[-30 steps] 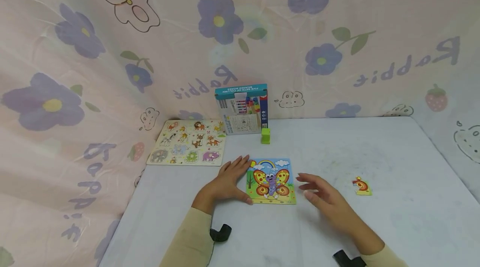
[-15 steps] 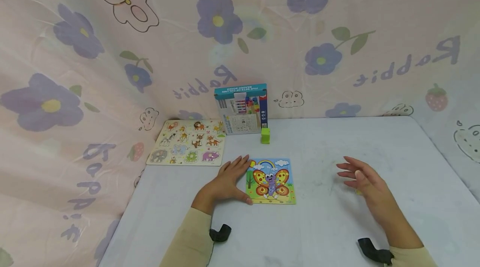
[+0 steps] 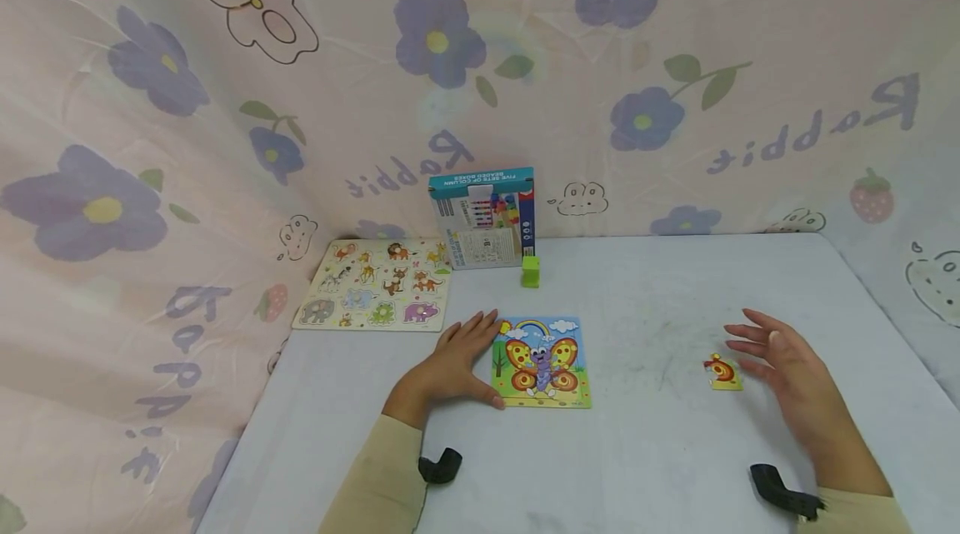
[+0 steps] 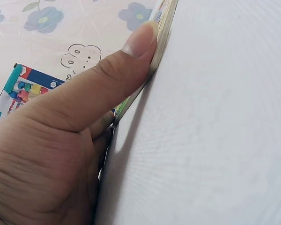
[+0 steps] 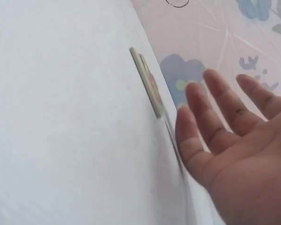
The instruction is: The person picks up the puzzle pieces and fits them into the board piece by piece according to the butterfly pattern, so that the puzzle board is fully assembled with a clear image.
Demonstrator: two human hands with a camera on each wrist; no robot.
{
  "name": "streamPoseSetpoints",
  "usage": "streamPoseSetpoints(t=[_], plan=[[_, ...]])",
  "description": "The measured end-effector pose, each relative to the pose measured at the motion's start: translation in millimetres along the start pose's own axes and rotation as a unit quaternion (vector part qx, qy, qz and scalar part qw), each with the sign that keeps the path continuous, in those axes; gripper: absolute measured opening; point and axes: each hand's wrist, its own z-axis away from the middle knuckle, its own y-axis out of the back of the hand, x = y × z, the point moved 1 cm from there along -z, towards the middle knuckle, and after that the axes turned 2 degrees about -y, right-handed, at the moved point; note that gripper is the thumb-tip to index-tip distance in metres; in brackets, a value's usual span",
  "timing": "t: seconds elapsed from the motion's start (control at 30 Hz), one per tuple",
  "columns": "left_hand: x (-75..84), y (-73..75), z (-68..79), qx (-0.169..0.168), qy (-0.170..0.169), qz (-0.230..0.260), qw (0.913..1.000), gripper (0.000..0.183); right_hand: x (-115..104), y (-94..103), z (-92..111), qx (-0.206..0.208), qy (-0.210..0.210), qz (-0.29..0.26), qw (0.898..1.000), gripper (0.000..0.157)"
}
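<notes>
A square butterfly puzzle (image 3: 542,363) lies flat in front of me in the head view. My left hand (image 3: 459,367) rests along its left side, fingers fairly straight, with the thumb touching the lower left corner. In the left wrist view that thumb (image 4: 103,84) lies against the board's edge (image 4: 163,40). Off to the right, a small loose puzzle piece (image 3: 723,373) with an orange ring pattern lies on the table. My right hand (image 3: 798,380) hovers just right of it, fingers spread and holding nothing. The right wrist view shows the same puzzle piece (image 5: 147,83) edge-on, beyond the open palm.
An animal peg puzzle (image 3: 375,286) lies at the back left. Beside it stands a bead-toy box (image 3: 482,222), with a green block (image 3: 531,272) at its front corner. A patterned cloth (image 3: 637,176) hangs behind the white table (image 3: 645,467).
My right hand has moved right from beside the butterfly puzzle, over the loose piece and past it, so the piece shows again. My left hand and the puzzle have stayed put.
</notes>
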Motion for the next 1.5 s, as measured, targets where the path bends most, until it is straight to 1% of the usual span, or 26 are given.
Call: streamPoseSetpoints(t=[0.07, 0.13, 0.23, 0.3, 0.37, 0.47, 0.57, 0.63, 0.73, 0.77, 0.83, 0.93, 1.03, 1.13, 1.17, 1.23, 1.3, 1.37, 1.43, 1.5], plan=[[0.2, 0.1, 0.1, -0.001, 0.002, -0.002, 1.0, 0.133, 7.3, 6.7, -0.3, 0.002, -0.018, 0.054, 0.998, 0.046], [0.9, 0.8, 0.2, -0.002, 0.004, -0.004, 1.0, 0.133, 14.7, 11.2, -0.8, 0.001, -0.031, 0.123, 0.992, 0.047], [2.1, 1.8, 0.5, -0.004, 0.004, -0.003, 1.0, 0.133, 22.1, 14.0, -2.4, -0.004, -0.044, 0.231, 0.972, 0.052], [2.6, 2.4, 0.6, -0.004, 0.003, -0.004, 1.0, 0.133, 23.4, 13.2, -2.6, -0.014, -0.052, 0.269, 0.962, 0.056], [2.4, 2.3, 0.5, -0.003, 0.001, -0.006, 1.0, 0.133, 22.6, 12.5, -2.0, -0.029, -0.071, 0.296, 0.952, 0.062], [2.5, 2.2, 0.4, -0.002, -0.001, -0.004, 1.0, 0.133, 21.3, 11.3, -1.4, -0.05, -0.09, 0.32, 0.942, 0.068], [2.6, 1.7, 0.3, 0.0, -0.002, 0.004, 1.0, 0.132, 19.9, 10.2, -1.6, -0.06, -0.092, 0.355, 0.928, 0.073], [2.5, 1.3, 0.2, 0.0, -0.003, 0.006, 1.0, 0.132, 18.5, 9.2, -2.5, -0.061, -0.094, 0.376, 0.92, 0.072], [2.2, 0.7, -0.2, 0.0, -0.002, 0.004, 1.0, 0.132, 15.5, 7.5, -3.3, -0.056, -0.112, 0.399, 0.908, 0.066], [2.0, 0.5, -0.3, 0.0, -0.002, 0.004, 1.0, 0.132, 14.5, 6.9, -3.6, -0.054, -0.119, 0.403, 0.906, 0.063], [2.0, 0.5, -0.4, 0.0, -0.001, 0.003, 1.0, 0.132, 13.0, 5.7, -4.0, -0.05, -0.126, 0.406, 0.904, 0.055], [2.2, 0.8, -0.3, 0.001, -0.001, 0.003, 1.0, 0.132, 11.0, 3.8, -5.0, -0.048, -0.126, 0.406, 0.904, 0.043], [2.2, 0.9, -0.1, 0.001, -0.001, 0.003, 1.0, 0.132, 10.5, 3.0, -5.4, -0.046, -0.119, 0.414, 0.901, 0.047], [2.1, 0.9, 0.0, 0.002, 0.0, 0.003, 1.0, 0.132, 10.5, 3.4, -6.0, -0.046, -0.119, 0.424, 0.897, 0.061], [2.1, 0.9, 0.0, 0.002, 0.0, 0.003, 1.0, 0.132, 10.9, 3.7, -6.0, -0.045, -0.121, 0.427, 0.895, 0.062], [2.0, 1.0, 0.1, 0.002, -0.001, 0.003, 1.0, 0.132, 10.9, 3.9, -6.3, -0.045, -0.123, 0.423, 0.897, 0.06], [1.7, 0.8, 0.2, 0.002, -0.001, 0.002, 1.0, 0.132, 11.3, 3.8, -6.0, -0.042, -0.126, 0.417, 0.899, 0.051], [1.6, 0.7, 0.3, 0.003, -0.002, 0.002, 1.0, 0.132, 11.2, 3.2, -5.9, -0.041, -0.129, 0.412, 0.901, 0.045], [1.8, 0.8, 0.5, 0.004, -0.004, 0.004, 1.0, 0.132, 10.8, 3.0, -6.1, -0.039, -0.131, 0.413, 0.901, 0.049], [2.0, 0.9, 0.7, 0.006, -0.005, 0.006, 1.0, 0.132, 10.4, 3.0, -6.1, -0.035, -0.131, 0.423, 0.896, 0.057]])
